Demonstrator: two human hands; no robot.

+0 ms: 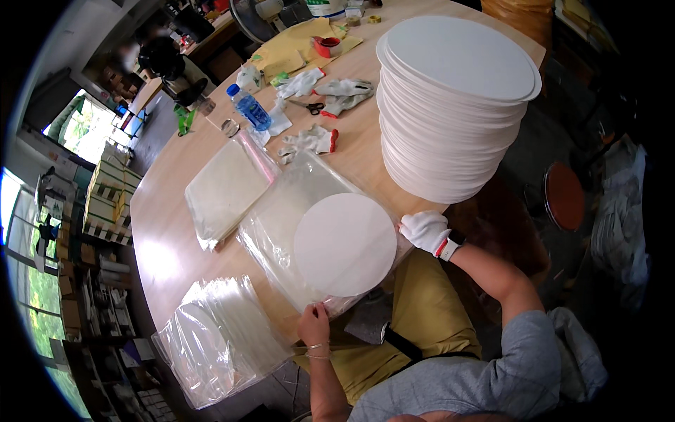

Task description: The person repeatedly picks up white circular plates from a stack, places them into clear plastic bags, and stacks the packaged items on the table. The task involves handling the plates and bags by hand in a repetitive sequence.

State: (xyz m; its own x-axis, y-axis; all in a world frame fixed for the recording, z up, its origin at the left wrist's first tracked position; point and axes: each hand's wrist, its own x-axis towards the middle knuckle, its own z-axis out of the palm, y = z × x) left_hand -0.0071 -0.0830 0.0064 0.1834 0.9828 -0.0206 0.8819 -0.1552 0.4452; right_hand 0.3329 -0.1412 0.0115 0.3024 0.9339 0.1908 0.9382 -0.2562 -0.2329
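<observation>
Head view: white round disc [344,244] lies flat on the near edge of the wooden table [165,239], resting on a clear plastic bag [281,218] that spreads out to its left and far side. Left hand [313,325], bare with thin bracelets at the wrist, sits at the disc's near rim with fingers pressed down on the bag edge; whether it pinches the film cannot be told. Right hand [426,231], in a white glove, touches the disc's right rim, fingers curled against the edge. Disc looks thin, stiff and light, probably foam or card board, likely to dent at the rim; best taken at opposite edges. Bag film looks slippery and limp. Being round, the disc has no long axis; its face points up. Tall stack of like discs [453,105] stands just far-right. More clear bags [218,337] lie near-left, another pile [225,190] farther left. Spare gloves [309,141], scissors [309,107], water bottle [249,107] and red tape roll [328,46] sit far.
</observation>
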